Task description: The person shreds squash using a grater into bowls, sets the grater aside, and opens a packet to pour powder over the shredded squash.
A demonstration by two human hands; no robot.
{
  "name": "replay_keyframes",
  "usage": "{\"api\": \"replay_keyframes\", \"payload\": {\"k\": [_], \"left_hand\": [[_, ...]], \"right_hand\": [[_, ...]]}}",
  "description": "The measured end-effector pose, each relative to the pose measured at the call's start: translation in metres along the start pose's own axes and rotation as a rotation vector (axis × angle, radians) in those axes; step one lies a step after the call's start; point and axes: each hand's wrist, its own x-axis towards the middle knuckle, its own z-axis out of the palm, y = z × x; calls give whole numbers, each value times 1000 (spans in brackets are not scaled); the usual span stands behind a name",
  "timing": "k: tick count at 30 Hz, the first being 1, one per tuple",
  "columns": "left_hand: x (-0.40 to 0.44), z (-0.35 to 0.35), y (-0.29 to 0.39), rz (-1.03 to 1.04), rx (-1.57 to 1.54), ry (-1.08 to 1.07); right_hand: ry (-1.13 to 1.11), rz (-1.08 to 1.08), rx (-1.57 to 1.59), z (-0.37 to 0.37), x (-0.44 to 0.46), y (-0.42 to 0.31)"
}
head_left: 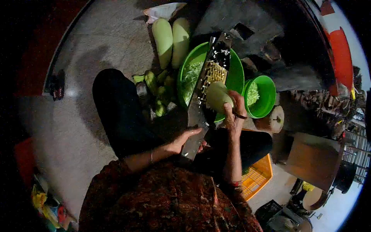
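My left hand (pixel 186 139) is wrapped round the lower end of a long dark grater board (pixel 196 112), which slants up across a large green basin (pixel 239 73). My right hand (pixel 235 115) grips a pale green gourd piece (pixel 219 96) against the board, just below its yellowish grating plate (pixel 215 73). White bits cling to the board. Pale green shreds (pixel 192 77) lie in the basin. To its right, a smaller green bucket (pixel 267 96) holds more shreds (pixel 253 95).
Two long pale gourds (pixel 162 40) lie beyond the basin, near a crumpled packet (pixel 164 11). Small green vegetables (pixel 151 83) are at its left. An orange crate (pixel 259 176) is beside my right leg. A brown box (pixel 313 159) stands at right.
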Motion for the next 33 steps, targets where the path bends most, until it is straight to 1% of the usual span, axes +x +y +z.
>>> {"api": "replay_keyframes", "payload": {"k": [1,2,5,6,9,10,13,14,15,16,17,19,21,22,24,25,27,28,30,31,32,33], "left_hand": [[-3,8,1,15,43,27],[-5,12,1,29,88,59],[-3,20,-3,85,52,104],[-6,23,0,105,53,78],[-8,27,3,-3,25,140],[-6,24,1,66,94,164],[-13,26,-6,320,260,199],[-28,42,-3,423,285,180],[-15,32,-4,329,261,217],[-2,23,-5,235,234,254],[10,13,-6,143,203,292],[25,-15,-27,301,453,321],[17,-16,-17,131,240,117],[15,-16,-14,51,132,8],[13,-15,-17,108,43,-27],[11,-13,-17,104,64,-12],[4,2,-6,75,167,51],[-5,13,3,50,250,105],[-35,41,4,355,287,157],[-32,39,1,371,256,179],[-28,37,-2,389,225,201],[-7,16,-12,266,152,223]], "right_hand": [[124,110,165,9,-8,-3],[258,171,198,20,-12,-7],[415,-69,-67,38,-6,9],[415,-155,-105,39,2,9],[343,53,-1,32,15,2],[367,104,36,31,14,0],[381,142,29,20,-13,-31],[359,77,-69,21,-24,-30],[336,13,-166,25,-31,-26],[377,-40,-231,30,-32,-15],[397,-12,-191,32,-19,-1],[452,67,-102,40,21,25],[356,-4,-70,41,64,36],[347,11,-24,38,83,75],[319,32,-169,44,120,90],[305,47,-360,46,137,71],[372,-83,-547,54,168,111],[356,-27,-563,53,165,90],[338,-80,-405,43,125,42],[231,10,-201,31,95,26],[229,47,-47,24,61,11],[260,-36,3,23,28,-23]]}}
